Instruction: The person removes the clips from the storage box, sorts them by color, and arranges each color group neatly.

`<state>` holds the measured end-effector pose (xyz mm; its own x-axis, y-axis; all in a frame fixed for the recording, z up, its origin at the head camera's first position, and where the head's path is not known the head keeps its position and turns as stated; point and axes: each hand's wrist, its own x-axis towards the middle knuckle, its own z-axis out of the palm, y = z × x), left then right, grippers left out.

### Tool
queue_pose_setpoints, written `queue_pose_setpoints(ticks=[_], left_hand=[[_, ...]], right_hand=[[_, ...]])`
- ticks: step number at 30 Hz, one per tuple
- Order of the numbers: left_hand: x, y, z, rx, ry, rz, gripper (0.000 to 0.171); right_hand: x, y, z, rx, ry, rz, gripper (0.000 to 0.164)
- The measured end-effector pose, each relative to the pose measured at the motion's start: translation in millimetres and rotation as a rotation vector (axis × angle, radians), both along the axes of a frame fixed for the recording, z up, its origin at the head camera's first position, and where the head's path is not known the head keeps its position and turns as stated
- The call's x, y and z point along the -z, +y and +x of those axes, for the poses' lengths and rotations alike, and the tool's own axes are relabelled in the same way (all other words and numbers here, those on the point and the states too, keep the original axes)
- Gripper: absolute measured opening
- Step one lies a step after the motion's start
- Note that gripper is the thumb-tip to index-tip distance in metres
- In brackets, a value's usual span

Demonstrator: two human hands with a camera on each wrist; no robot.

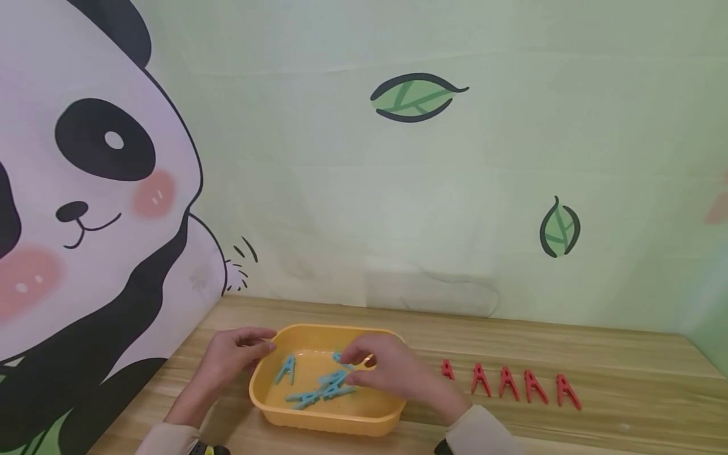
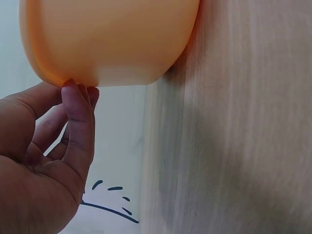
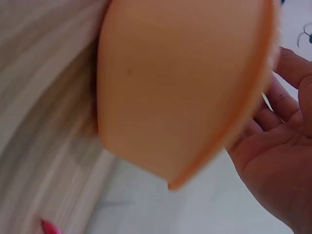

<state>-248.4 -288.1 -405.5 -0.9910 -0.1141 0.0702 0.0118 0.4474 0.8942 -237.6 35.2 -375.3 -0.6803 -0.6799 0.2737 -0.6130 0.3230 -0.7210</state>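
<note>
A yellow plastic tub (image 1: 330,424) sits on the wooden table with several blue clothespins (image 1: 305,399) inside. One blue clothespin (image 1: 287,370) lies apart on the left side of the tub; the others are bunched nearer its right. My left hand (image 1: 230,355) holds the tub's left rim, thumb and fingertips meeting at its edge in the left wrist view. Over the right part of the tub is my right hand (image 1: 389,373), thumb and fingers spread apart just above the bunched clothespins. It partly hides one blue clothespin (image 1: 340,360).
Several red clothespins (image 1: 509,383) stand in a row on the table to the right of the tub. Behind the table (image 1: 643,379) rises a pale green wall (image 1: 318,158) with printed leaves. A large printed panda (image 1: 102,265) covers the left side.
</note>
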Motion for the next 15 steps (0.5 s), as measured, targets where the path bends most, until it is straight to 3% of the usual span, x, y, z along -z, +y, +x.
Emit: queue_pose_setpoints(ticks=[5, 15], left_hand=[[0.8, -1.3, -1.2, -0.001, -0.009, -0.008, 0.032], [1.6, -0.8, -1.9, 0.001, -0.011, 0.008, 0.032]], right_hand=[[6.5, -17.1, -2.0, -0.002, -0.014, 0.061, 0.017], [20.0, -31.6, -4.9, 0.023, 0.075, 0.159, 0.013]])
